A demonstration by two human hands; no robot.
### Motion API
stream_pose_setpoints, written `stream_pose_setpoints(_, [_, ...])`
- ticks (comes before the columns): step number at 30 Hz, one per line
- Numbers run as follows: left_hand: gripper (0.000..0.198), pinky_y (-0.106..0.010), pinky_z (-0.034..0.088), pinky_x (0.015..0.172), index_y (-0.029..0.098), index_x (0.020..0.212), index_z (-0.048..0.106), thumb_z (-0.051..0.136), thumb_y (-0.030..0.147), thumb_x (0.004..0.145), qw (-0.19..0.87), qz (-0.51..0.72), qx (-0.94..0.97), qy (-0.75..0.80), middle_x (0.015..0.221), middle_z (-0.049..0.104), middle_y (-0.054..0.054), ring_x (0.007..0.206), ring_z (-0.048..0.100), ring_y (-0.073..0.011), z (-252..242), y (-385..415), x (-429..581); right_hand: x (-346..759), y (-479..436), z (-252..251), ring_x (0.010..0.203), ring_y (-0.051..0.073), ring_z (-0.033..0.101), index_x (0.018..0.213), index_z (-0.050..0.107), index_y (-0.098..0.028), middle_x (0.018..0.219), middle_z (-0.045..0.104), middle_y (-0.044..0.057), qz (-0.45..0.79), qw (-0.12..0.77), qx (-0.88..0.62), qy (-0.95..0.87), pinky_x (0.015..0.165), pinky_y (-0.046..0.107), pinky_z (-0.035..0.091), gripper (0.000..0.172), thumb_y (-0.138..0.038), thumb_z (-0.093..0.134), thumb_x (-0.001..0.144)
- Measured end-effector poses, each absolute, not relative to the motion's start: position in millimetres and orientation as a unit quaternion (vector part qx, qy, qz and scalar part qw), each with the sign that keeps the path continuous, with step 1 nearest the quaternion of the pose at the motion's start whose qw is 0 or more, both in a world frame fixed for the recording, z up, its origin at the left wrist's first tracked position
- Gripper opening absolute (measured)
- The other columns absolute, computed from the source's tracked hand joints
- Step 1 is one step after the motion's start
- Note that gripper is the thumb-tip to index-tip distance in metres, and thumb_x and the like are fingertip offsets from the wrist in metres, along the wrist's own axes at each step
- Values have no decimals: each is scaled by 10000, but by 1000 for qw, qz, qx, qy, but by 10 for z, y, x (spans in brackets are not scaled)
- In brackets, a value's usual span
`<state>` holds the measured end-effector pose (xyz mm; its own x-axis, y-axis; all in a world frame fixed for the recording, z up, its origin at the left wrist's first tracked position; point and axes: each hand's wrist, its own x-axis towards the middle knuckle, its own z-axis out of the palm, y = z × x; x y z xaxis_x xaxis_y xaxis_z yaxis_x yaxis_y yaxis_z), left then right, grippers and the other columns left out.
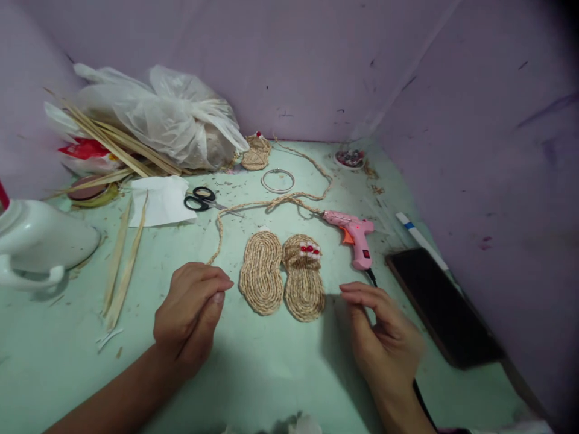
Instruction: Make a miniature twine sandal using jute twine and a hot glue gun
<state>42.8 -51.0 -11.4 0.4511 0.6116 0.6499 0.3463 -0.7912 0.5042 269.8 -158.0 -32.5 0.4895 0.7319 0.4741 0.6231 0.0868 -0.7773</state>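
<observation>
Two woven straw soles lie side by side on the table: a plain left one point(261, 274) and a right one point(305, 295) with a strap bearing red and white beads point(310, 249). My left hand point(192, 313) is beside the plain sole, fingers closed against the thumb; what they hold, if anything, is hidden. A braided straw cord point(220, 232) runs down to this hand and disappears behind it. To the right of the beaded sole, my right hand point(382, 334) is loosely curled, thumb apart from the fingers, with nothing seen in it. A pink glue gun point(350, 232) lies beyond it.
Black-handled scissors point(203, 199), white paper point(160, 202) and a metal ring point(277, 181) lie farther back. A small beaded straw piece point(256, 152) sits by a plastic bag point(181, 120). A white jug point(49, 235) is left; a phone point(441, 304) lies right.
</observation>
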Motion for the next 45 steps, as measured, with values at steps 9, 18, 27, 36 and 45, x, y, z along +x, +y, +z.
stream_pose_setpoints(9, [226, -397, 468, 733, 226, 938, 579, 496, 76, 791, 140, 426, 846, 290, 807, 613, -37, 784, 577, -206, -113, -505, 432, 2692, -1617, -322, 801, 191, 625, 805, 650, -231, 820, 659, 27, 30, 589, -677, -441, 715, 351, 493, 168, -90, 562, 783])
stream_pose_setpoints(18, [254, -451, 416, 804, 190, 931, 584, 491, 46, 743, 170, 368, 878, 257, 705, 587, -6, 624, 539, -148, -118, -597, 453, 2686, -1545, -255, 736, 172, 664, 843, 611, -236, 795, 708, 2, 83, 430, -558, -705, 850, 446, 468, 288, -11, 488, 712])
stream_pose_setpoints(27, [223, -385, 471, 711, 192, 913, 586, 514, 69, 741, 153, 400, 849, 308, 729, 588, -29, 672, 568, -176, -88, -570, 424, 2687, -1522, -338, 755, 177, 660, 852, 625, -244, 816, 706, 5, 95, 371, -568, -729, 893, 462, 438, 309, -18, 474, 705])
stream_pose_setpoints(36, [170, -225, 524, 571, 227, 747, 612, 581, 61, 769, 191, 440, 799, 363, 741, 652, 23, 673, 641, -121, -25, -511, 361, 2727, -1537, -345, 758, 185, 669, 869, 603, -230, 831, 711, 12, 70, 404, -568, -714, 886, 468, 446, 271, -26, 503, 722])
stream_pose_setpoints(45, [190, -290, 548, 550, 227, 687, 627, 625, 47, 750, 196, 504, 748, 384, 681, 640, 31, 672, 634, -147, 58, -372, 165, 2722, -1527, -361, 739, 185, 669, 846, 607, -225, 813, 709, 15, 63, 424, -566, -704, 877, 472, 456, 262, -18, 505, 723])
